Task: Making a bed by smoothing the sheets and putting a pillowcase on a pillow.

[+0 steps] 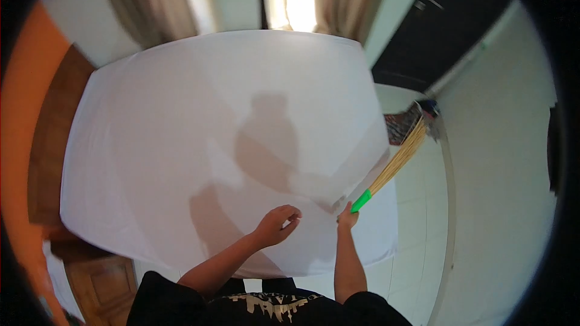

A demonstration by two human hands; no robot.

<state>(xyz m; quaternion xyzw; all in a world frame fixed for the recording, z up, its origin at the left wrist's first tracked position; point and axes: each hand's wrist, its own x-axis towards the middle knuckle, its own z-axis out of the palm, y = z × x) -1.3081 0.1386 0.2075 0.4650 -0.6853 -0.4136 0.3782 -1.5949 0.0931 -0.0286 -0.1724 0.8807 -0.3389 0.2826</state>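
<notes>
A bed mattress (158, 145) under a smooth white fitted sheet fills the middle of the view. My right hand (348, 218) grips the green handle of a stick broom (396, 156) near the bed's front right corner. Its long tan bristles slant up and away to the right, past the mattress edge and over the floor. My left hand (278, 225) hovers above the front of the sheet, fingers curled and apart, with nothing in it. Shadows of my body and arms fall across the sheet.
A wooden headboard (54, 145) stands at the left, with a wooden cabinet (104, 287) below it. Curtains (353, 0) hang behind the bed. At the right are a dark door (446, 22), a patterned mat (398, 127), the tiled floor (414, 217) and a pale wall (498, 167).
</notes>
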